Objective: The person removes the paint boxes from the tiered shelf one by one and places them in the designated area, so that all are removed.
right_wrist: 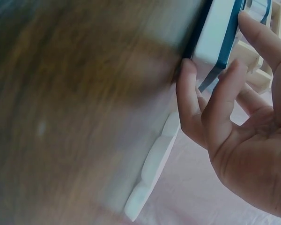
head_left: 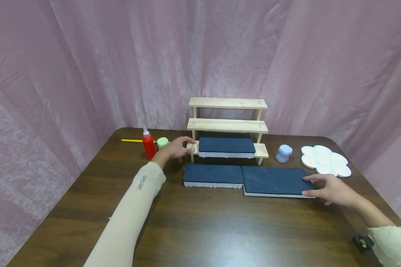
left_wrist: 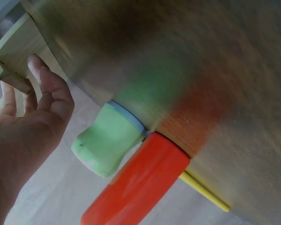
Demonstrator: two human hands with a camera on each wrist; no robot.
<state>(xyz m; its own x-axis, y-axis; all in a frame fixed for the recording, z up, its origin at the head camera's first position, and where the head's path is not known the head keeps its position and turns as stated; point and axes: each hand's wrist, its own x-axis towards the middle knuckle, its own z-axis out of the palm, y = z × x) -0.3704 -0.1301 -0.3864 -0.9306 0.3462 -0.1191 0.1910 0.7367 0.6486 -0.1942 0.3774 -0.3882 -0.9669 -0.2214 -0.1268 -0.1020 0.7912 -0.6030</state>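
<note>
A three-tier wooden display stand (head_left: 228,126) stands at the back of the table. My left hand (head_left: 178,147) holds the left end of its lowest shelf, fingers curled about the wood. On that shelf lies a flat case with a dark blue lid (head_left: 226,145) and white base. Two more dark-lidded cases lie in front of the stand, a narrow one (head_left: 213,174) on the left and a wider case (head_left: 274,180) beside it. My right hand (head_left: 332,189) grips the wider case's right end between thumb and fingers; the right wrist view shows fingertips (right_wrist: 189,68) against its edge.
Left of the stand are a red squeeze bottle (head_left: 149,144), a pale green waisted container (head_left: 162,142) and a yellow stick (head_left: 131,140). To the right stand a light blue container (head_left: 283,153) and a white flower-shaped palette (head_left: 324,160). A pink curtain hangs behind the table.
</note>
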